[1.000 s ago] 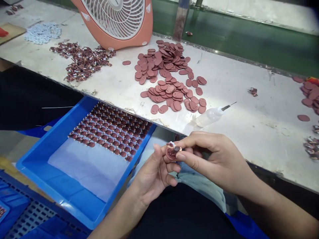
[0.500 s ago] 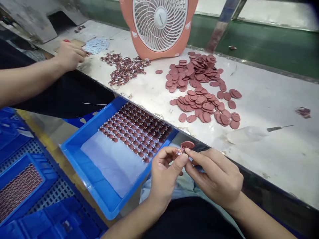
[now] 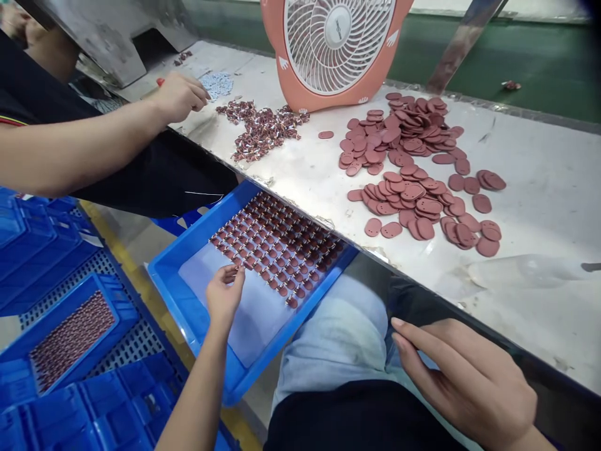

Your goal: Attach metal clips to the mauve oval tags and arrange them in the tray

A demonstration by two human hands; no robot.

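My left hand [image 3: 226, 293] reaches into the blue tray [image 3: 188, 326], with its fingertips pinched on a small dark-red oval piece at the near edge of the laid-out rows. The fingers partly cover that piece. Rows of dark-red oval pieces with small light fittings [image 3: 282, 250] lie on a white sheet [image 3: 248, 335] in the tray. My right hand [image 3: 469, 376] hangs in front of the bench edge, above my lap. Its fingers are stretched forward, thumb and forefinger slightly apart, with nothing visible between them.
On the bench [image 3: 319, 181] lie loose reddish-brown oval discs [image 3: 413, 191], small wired parts [image 3: 267, 128] and pale blue bits [image 3: 216, 84]. An orange fan [image 3: 338, 50] stands behind. A co-worker's arm [image 3: 122, 134] extends from the left. Blue crates [image 3: 101, 401] stand at lower left.
My hands were together, holding a reddish disc and a small wired part. Now they are apart: the left has moved into the tray, the right lower and rightward. The view has shifted left.
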